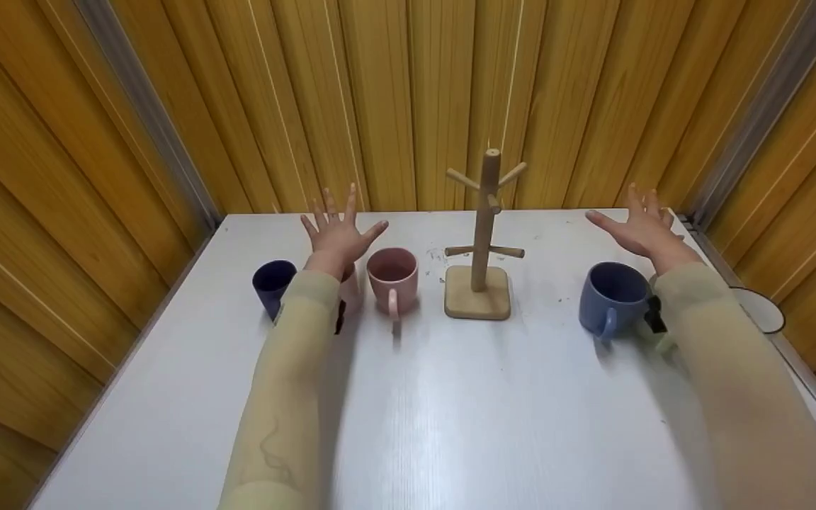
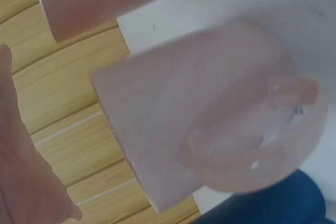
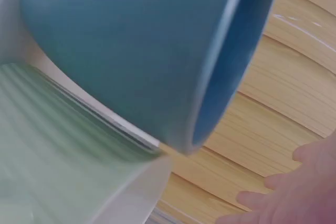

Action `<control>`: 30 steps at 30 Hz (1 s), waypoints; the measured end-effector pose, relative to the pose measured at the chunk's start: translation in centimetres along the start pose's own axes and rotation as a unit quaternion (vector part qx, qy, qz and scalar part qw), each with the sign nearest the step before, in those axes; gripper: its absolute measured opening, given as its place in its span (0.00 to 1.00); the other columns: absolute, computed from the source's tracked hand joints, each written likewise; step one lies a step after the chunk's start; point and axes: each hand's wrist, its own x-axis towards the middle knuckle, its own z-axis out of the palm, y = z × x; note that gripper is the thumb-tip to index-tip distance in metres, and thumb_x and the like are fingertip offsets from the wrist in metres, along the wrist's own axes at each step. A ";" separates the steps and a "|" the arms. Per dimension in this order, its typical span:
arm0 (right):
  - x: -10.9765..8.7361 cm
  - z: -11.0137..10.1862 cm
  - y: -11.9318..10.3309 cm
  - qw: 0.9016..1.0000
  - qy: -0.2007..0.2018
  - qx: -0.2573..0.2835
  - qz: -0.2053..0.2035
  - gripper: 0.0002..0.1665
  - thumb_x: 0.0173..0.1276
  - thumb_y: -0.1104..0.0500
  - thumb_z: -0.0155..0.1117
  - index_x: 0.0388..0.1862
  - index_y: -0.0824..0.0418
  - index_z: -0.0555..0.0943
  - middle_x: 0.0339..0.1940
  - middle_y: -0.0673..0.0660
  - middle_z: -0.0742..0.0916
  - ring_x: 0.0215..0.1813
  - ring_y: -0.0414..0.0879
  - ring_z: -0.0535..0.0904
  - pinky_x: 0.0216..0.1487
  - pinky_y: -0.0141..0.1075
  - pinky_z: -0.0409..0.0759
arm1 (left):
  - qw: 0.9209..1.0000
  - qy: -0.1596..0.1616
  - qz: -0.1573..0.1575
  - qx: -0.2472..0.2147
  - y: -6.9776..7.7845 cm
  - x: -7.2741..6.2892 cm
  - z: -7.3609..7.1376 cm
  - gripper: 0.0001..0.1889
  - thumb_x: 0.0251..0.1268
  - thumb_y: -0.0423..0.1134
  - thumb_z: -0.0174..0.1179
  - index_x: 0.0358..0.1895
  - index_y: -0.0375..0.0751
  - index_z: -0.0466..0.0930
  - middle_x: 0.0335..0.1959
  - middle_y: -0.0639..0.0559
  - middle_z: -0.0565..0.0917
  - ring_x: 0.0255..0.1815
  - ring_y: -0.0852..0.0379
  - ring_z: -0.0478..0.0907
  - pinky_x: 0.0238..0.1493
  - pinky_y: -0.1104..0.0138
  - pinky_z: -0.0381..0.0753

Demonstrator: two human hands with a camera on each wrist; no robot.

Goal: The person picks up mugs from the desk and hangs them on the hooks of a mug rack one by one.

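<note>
My left hand (image 1: 336,239) is spread above the table on the left, holding nothing. Under its wrist sits a pale pink mug (image 2: 173,103), partly hidden by the sleeve in the head view. A darker pink mug (image 1: 392,280) stands just right of it, and a dark blue cup (image 1: 271,282) just left. On the right, my right hand (image 1: 640,230) is held out with fingers spread, beyond a blue mug (image 1: 598,301). A ribbed green mug (image 3: 63,140) sits beside the blue one, mostly covered by the sleeve in the head view.
A wooden mug tree (image 1: 482,234) with several bare pegs stands mid-table on a square base. At the right edge lies a white, dark-rimmed round object (image 1: 761,309), partly behind the sleeve. Wood-look panels (image 1: 380,99) enclose the white table (image 1: 450,411) at the back and sides.
</note>
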 end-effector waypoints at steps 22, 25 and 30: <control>-4.8 -0.6 2.7 0.969 -0.049 0.226 -0.086 0.50 0.82 0.33 0.37 0.85 0.60 0.33 0.85 0.71 0.42 0.84 0.72 0.37 0.79 0.72 0.41 | 0.939 -0.049 0.070 -0.334 5.5 -4.8 0.2 0.49 0.77 0.69 0.43 0.85 0.50 0.27 0.86 0.38 0.46 0.85 0.38 0.50 0.84 0.42 0.50; -5.4 -0.6 3.1 0.965 -0.055 0.235 -0.101 0.48 0.84 0.35 0.36 0.85 0.62 0.38 0.85 0.72 0.48 0.84 0.72 0.41 0.79 0.73 0.44 | 0.926 -0.036 0.074 -0.368 6.2 -6.1 0.0 0.46 0.78 0.66 0.44 0.85 0.45 0.35 0.83 0.37 0.57 0.81 0.39 0.62 0.82 0.44 0.58; -6.4 -0.4 3.7 0.968 -0.056 0.214 -0.121 0.46 0.83 0.36 0.41 0.85 0.63 0.45 0.85 0.71 0.54 0.84 0.71 0.48 0.78 0.72 0.50 | 0.897 0.002 0.113 -0.428 7.5 -8.2 0.3 0.36 0.81 0.55 0.49 0.81 0.39 0.54 0.72 0.37 0.75 0.69 0.41 0.78 0.73 0.48 0.74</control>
